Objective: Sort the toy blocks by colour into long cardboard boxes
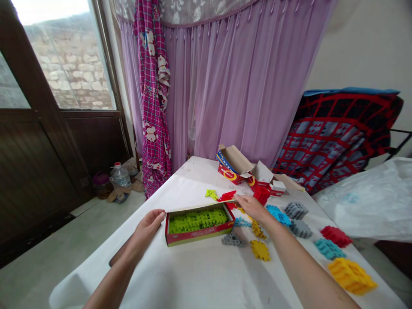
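Observation:
A small red and green cardboard box (199,235) stands on the white table, packed with lime-green interlocking plastic pieces (198,219). Its thin lid flap is raised along the far side and seen nearly edge-on. My left hand (151,225) pinches the flap's left end at the back corner. At the right end, my right hand (250,207) has its fingers closed on the flap. Close to the box lie a grey piece (232,239), a yellow gear-shaped piece (260,250), red pieces (228,196) and a lime-green piece (211,194).
Several stacks of gear-shaped pieces line the table's right side, among them a yellow stack (350,275), a teal stack (330,249) and a grey stack (296,210). Opened cartons (233,165) stand at the back. A dark flat object (119,253) lies under my left forearm.

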### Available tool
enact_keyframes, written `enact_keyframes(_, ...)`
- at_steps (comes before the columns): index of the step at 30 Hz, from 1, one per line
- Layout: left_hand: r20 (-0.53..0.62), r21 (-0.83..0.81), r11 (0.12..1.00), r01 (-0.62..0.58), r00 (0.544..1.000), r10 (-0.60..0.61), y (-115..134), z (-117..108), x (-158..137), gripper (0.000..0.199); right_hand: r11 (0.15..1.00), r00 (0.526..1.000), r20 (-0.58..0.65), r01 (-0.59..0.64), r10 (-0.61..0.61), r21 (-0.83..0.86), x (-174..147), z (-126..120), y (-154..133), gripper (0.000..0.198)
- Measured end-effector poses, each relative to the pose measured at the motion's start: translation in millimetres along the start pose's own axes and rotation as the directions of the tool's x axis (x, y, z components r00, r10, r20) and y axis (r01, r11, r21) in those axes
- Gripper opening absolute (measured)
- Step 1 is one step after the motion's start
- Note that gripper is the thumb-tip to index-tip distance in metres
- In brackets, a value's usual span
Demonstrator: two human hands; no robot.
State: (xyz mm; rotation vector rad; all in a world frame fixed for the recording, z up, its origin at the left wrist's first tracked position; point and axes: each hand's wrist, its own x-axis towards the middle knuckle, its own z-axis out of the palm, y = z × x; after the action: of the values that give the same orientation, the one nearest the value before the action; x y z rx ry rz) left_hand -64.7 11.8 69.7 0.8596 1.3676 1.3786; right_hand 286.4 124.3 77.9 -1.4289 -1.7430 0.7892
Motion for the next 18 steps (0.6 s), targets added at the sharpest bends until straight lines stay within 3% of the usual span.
enact_keyframes(9, 0.107, -0.042, 0.992, 0.118, 0.988, -0.113, 7.1, -3.4, -12.5, 0.046, 0.999, 0.996, 0.090, -0.030, 0.027, 0.023, -14.2, 7.3, -5.4, 0.047)
enact_keyframes(18, 0.049, -0.167, 0.965, 0.203, 0.979, -0.198, 16.3, -6.4, -8.6, 0.036, 0.999, 0.996, 0.086, -0.019, 0.016, 0.035, -6.1, 10.0, -3.2, 0.039)
